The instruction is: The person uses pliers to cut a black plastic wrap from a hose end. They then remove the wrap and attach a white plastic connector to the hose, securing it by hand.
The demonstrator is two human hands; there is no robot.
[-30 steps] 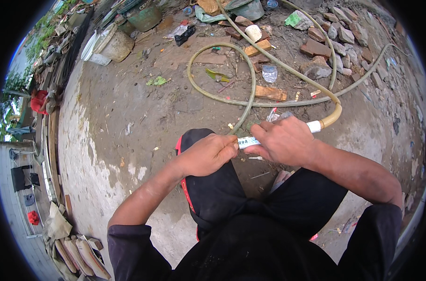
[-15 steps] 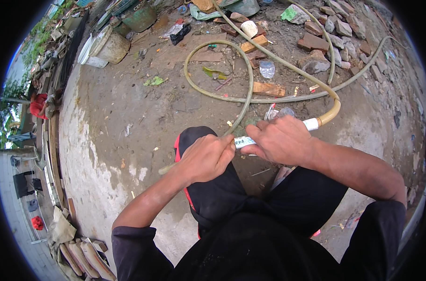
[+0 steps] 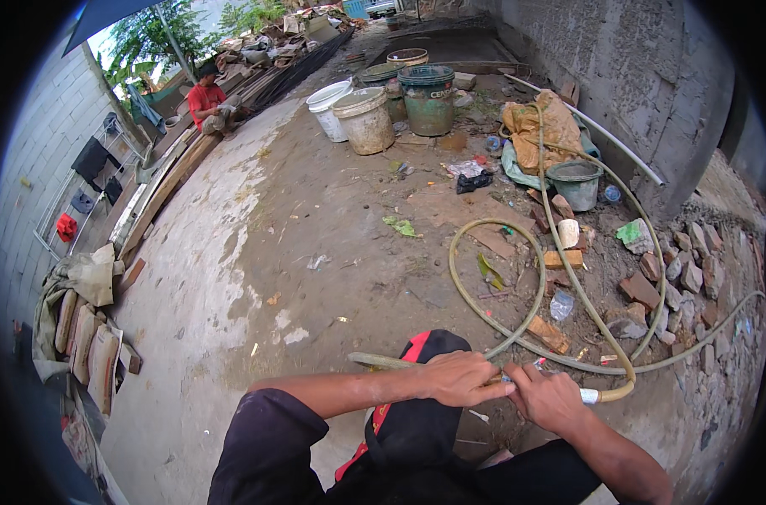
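Observation:
My left hand (image 3: 465,378) is closed around a pale yellowish hose (image 3: 538,290), whose free end sticks out to the left over my knee. My right hand (image 3: 553,399) grips a short white pipe (image 3: 589,396), mostly covered by the fingers. A thicker yellow hose end (image 3: 619,390) is fitted to the pipe's right end. The fingertips of both hands meet or nearly meet above my knee, and they hide the pipe's left end. From my hands the hose loops over the muddy ground ahead.
Broken bricks and stones (image 3: 684,268) lie at the right, near a grey wall (image 3: 619,76). Buckets, including a whitish one (image 3: 364,122) and a green one (image 3: 427,101), stand ahead. A person in red (image 3: 204,101) squats by long planks (image 3: 168,192) at the far left.
My view has swung up and left, bringing the buckets, wall and squatting person into fuller view. My hands have drawn closer together, covering the white pipe between them.

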